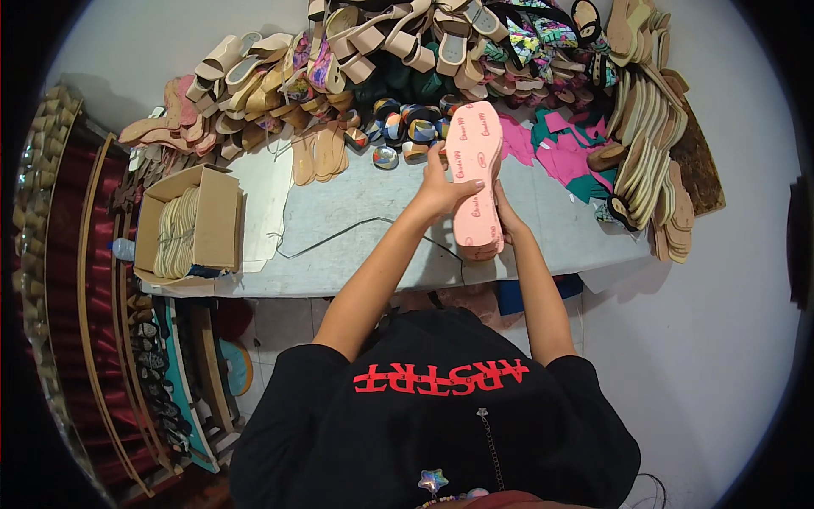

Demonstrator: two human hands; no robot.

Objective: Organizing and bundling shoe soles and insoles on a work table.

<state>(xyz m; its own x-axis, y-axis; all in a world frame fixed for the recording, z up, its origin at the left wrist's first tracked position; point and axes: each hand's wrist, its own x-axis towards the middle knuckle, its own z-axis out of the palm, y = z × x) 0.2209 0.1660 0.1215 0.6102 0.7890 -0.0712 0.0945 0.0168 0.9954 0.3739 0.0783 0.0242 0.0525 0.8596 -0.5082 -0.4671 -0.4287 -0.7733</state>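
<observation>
Both hands, left hand (438, 188) and right hand (505, 216), clasp pink sole (475, 174) (upright) between them.

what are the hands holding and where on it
Both hands hold one pink foam shoe sole: the left hand grips its left edge near the middle, the right hand its lower right side.

Both hands held a pink shoe sole (475, 178) upright above the grey table (356, 229), its patterned underside facing the camera. The left hand (441, 191) gripped its left edge with fingers curled round it, while the right hand (506, 216) sat mostly hidden behind its lower right side. A cardboard box (216, 220) of pale insoles stood at the table's left end, and heaps of beige sandals (381, 42) lay along the far edge
</observation>
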